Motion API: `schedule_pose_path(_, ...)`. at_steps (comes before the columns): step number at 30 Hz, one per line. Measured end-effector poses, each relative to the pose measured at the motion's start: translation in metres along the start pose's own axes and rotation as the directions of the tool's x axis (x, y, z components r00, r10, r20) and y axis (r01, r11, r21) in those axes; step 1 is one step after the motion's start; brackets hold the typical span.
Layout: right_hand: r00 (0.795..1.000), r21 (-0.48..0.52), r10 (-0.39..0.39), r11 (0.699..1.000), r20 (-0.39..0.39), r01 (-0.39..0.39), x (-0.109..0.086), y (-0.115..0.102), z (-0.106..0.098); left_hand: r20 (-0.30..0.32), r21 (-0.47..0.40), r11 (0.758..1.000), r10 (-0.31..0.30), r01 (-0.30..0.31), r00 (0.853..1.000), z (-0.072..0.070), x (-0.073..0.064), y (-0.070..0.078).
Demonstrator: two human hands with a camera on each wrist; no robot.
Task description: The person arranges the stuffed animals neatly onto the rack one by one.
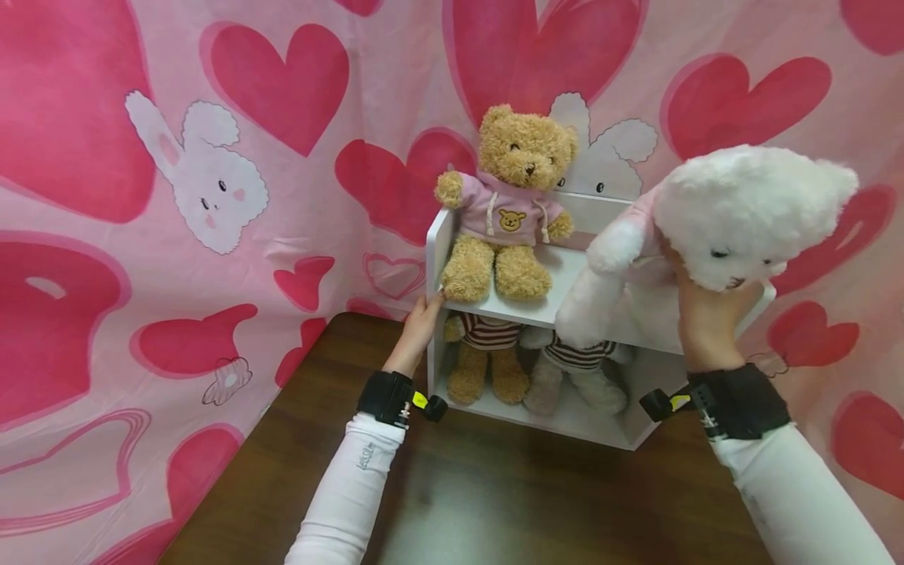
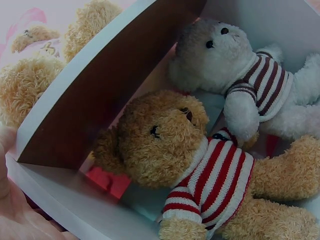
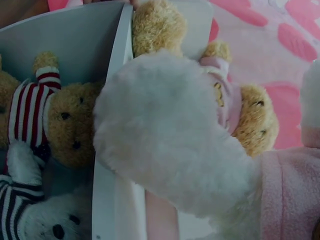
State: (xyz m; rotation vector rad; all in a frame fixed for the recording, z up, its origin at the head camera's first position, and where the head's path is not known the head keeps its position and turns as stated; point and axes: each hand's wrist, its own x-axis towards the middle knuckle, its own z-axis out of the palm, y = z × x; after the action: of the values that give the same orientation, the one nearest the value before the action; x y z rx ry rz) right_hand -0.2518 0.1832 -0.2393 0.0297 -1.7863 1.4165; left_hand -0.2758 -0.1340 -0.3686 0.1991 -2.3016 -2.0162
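My right hand (image 1: 713, 322) grips a white plush toy (image 1: 756, 204) in a pink top under its head, and its fingers are partly hidden by the fur. The toy is tilted over the right part of the upper tier, its white leg (image 3: 165, 120) close over the board. My left hand (image 1: 415, 333) holds the left side edge of the white shelf (image 1: 439, 243), thumb and fingers on either side of the panel. A tan teddy bear (image 1: 514, 188) in a pink hoodie sits upright on the upper tier's left.
On the lower tier a tan bear (image 2: 160, 140) in a red-striped sweater sits beside a whitish bear (image 2: 215, 55) in a dark-striped one. The shelf stands on a brown wooden table (image 1: 494, 494). Behind hangs a pink curtain (image 1: 297, 212) printed with hearts and rabbits.
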Motion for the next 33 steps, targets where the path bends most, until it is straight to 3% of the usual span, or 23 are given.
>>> schedule_pose_path(8,0.994,0.023,0.100,0.995,0.040,-0.101,0.012,0.014,0.016,0.000,-0.003,1.000,-0.014,0.014,1.000,0.001,0.000,0.000)
schedule_pose_path(13,0.996,0.058,0.082,0.995,-0.018,-0.081,0.018,0.025,0.028,0.001,0.006,1.000,-0.011,0.011,1.000,0.002,0.001,0.000)
schedule_pose_path(17,0.991,0.081,0.116,0.990,-0.063,-0.111,0.021,0.030,0.038,-0.004,0.007,1.000,-0.013,0.013,1.000,0.002,0.001,0.000)
schedule_pose_path(23,0.975,-0.032,0.203,0.978,-0.092,-0.207,0.028,0.033,0.049,0.000,-0.018,1.000,-0.008,0.008,1.000,0.001,-0.001,0.000)
schedule_pose_path(26,0.972,-0.042,0.219,0.974,-0.081,-0.223,0.031,0.035,0.051,0.010,-0.026,1.000,-0.005,0.006,1.000,0.000,-0.005,0.004)
schedule_pose_path(33,0.966,-0.106,0.248,0.961,-0.068,-0.254,0.038,0.037,0.058,-0.011,-0.003,1.000,-0.015,0.015,1.000,0.001,-0.001,0.001)
